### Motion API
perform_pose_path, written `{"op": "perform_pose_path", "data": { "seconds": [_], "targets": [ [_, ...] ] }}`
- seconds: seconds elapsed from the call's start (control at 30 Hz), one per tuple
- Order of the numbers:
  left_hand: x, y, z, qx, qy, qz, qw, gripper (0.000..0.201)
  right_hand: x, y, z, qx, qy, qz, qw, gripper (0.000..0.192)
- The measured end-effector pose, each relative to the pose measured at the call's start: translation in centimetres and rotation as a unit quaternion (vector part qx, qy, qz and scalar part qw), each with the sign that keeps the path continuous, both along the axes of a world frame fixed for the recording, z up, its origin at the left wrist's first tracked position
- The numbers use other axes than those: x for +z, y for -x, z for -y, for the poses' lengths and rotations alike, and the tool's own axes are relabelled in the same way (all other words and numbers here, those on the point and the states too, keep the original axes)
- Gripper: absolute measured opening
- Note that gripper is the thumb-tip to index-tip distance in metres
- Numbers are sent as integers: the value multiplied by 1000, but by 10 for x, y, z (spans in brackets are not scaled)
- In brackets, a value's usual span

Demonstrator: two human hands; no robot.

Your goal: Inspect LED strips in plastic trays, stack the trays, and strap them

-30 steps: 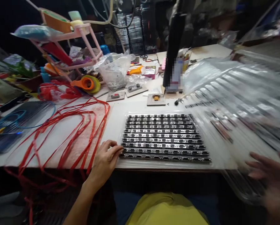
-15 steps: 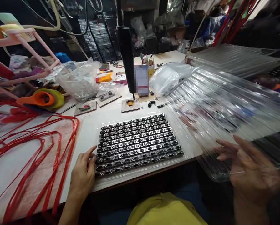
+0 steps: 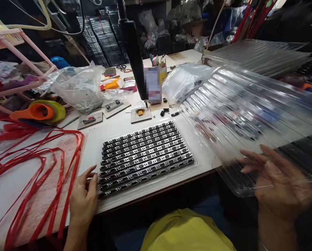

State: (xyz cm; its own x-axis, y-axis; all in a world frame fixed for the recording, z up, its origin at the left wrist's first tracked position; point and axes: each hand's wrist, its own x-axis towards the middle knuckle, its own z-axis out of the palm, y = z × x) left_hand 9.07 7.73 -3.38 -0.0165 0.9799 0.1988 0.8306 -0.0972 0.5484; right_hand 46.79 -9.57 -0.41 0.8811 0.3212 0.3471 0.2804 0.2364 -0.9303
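One block of connector rows (image 3: 145,157) is lying just right of the fingers of the left hand (image 3: 83,197), one clear ribbed tray (image 3: 218,101) by the fingers of the right hand (image 3: 278,183)
The left fingers are resting bent, slightly apart; the right ones are standing apart, their grip impossible to tell; the tray is looking light, flexible and slippery, best held at its rim beside those fingers

My head camera sits above and on the near side of the D-sub connector rows (image 3: 146,157). It faces forward and down across them, at close range. My yellow shirt (image 3: 185,233) borders the frame on their near side; the view extends to the dark stacks (image 3: 95,38) well beyond them.
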Motion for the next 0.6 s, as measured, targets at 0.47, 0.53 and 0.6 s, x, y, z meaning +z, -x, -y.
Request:
{"op": "perform_pose_path", "data": {
  "seconds": [0.47,0.53,0.6],
  "targets": [
    [-26,9,38,-152,-23,-257,954,70,-4,18,-17,44,-3,-11,999,34],
    [-22,4,40,-150,-22,-235,960,69,0,23,-19,43,3,-16,999,34],
    [-18,0,42,-141,-15,-188,972,67,1,23,-17,35,16,-19,999,34]
  ]
}}
